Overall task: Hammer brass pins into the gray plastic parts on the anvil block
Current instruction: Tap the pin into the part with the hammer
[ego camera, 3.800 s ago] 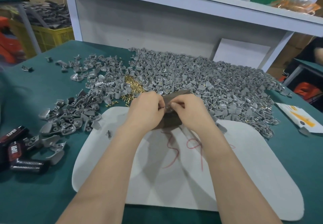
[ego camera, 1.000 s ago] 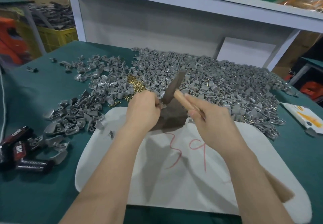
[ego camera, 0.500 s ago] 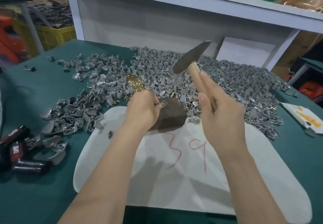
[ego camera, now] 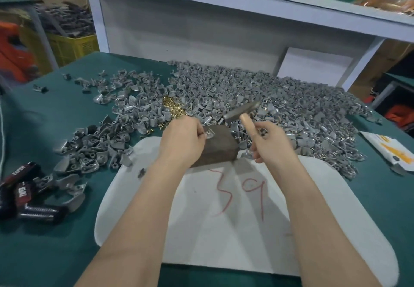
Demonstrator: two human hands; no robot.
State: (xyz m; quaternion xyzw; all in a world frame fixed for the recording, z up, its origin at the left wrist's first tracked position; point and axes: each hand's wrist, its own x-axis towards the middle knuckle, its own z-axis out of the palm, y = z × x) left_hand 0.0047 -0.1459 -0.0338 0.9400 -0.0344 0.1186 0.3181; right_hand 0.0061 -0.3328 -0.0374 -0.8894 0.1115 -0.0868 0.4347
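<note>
A dark brown anvil block (ego camera: 218, 149) sits at the far edge of a white pad (ego camera: 235, 230). My left hand (ego camera: 184, 140) pinches a small gray plastic part (ego camera: 210, 133) on the block's top left corner. My right hand (ego camera: 272, 144) grips the wooden handle of a hammer (ego camera: 240, 112), whose metal head hangs a little above and to the right of the part. A heap of brass pins (ego camera: 173, 108) lies just beyond my left hand. Whether a pin stands in the held part is too small to tell.
A big heap of gray plastic parts (ego camera: 280, 105) covers the green table behind the block and to the right. A smaller heap (ego camera: 94, 150) lies left. Black cylinders (ego camera: 26, 195) lie at the left edge, a printed card (ego camera: 389, 150) at the right. A white shelf frame (ego camera: 224, 18) stands behind.
The hammer head has come down from its raised position towards the block. My left hand keeps the part on the block. Earlier both hands were together over the block.
</note>
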